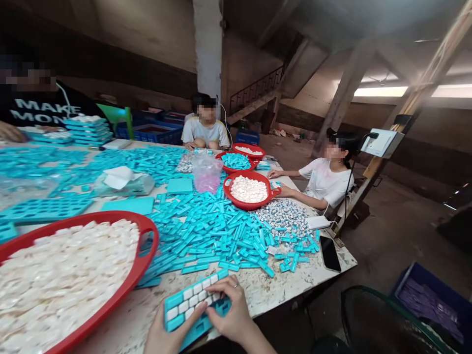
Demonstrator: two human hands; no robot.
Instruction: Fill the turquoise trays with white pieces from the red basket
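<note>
Near the table's front edge, a turquoise tray [199, 339] is tilted toward me, with rows of small white blocks [193, 300] set in it. My left hand [169, 327] grips the tray's left end, thumb lying over the white blocks. Across the right part curls my right hand [231, 307], its fingertips on the white blocks and its thumb near unfilled slots. Whether a loose block sits under those fingertips is hidden. Beyond my hands spreads a pile of turquoise strips [214, 226]. A large red basket [147, 236] full of white pieces [73, 275] stands to the left.
Farther back are a red basket [248, 205] of white pieces and a heap of small patterned pieces [283, 216]. A phone [330, 253] lies by the right edge. Co-workers sit around the table [273, 295]. Blue crate [427, 300] and post [368, 172] stand right.
</note>
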